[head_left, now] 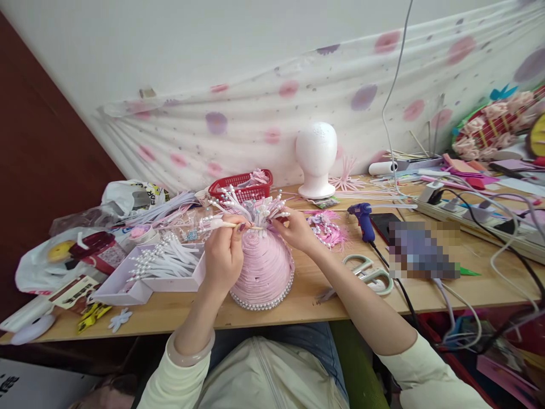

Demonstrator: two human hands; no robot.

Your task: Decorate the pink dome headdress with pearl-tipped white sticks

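A pink coiled, dome-shaped piece (pixel 263 270) stands near the table's front edge, with pearls round its rim. White and pink stems with pearl tips (pixel 255 209) fan out from its top. My left hand (pixel 224 250) is closed on a thin wooden stick (pixel 232 225), whose tip reaches the base of the stems. On the other side, my right hand (pixel 294 228) pinches at the stems, fingers partly hidden among them. A white box (pixel 128 292) of pearl-tipped white stems (pixel 172 257) lies left of my left hand.
Behind stand a red basket (pixel 242 193) and a white foam head (pixel 317 156). To the right lie a blue glue gun (pixel 361 220), scissors (pixel 367 274), a phone (pixel 385 226) and a power strip (pixel 472 218) with cables. Plastic bags (pixel 38 261) sit at left.
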